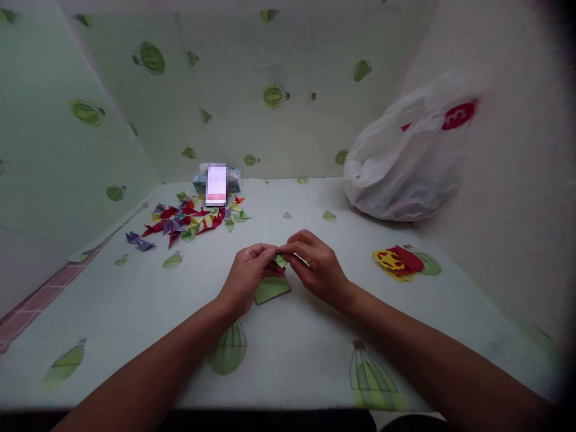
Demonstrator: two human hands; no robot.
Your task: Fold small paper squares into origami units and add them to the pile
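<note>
Head view: left hand (246,273) and right hand (315,264) meet mid-worktop (315,360), each grip pinching 1 small green paper (281,260) between fingertips for folding, just above a green sheet (271,289).

Pale walls (252,78) papered with green balloon prints – the same pattern covers the worktop (297,348) – under dim, soft light.

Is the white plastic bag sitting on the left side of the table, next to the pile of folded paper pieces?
No, the white plastic bag sits at the far right against the wall, while the pile of folded paper pieces lies at the far left.
</note>
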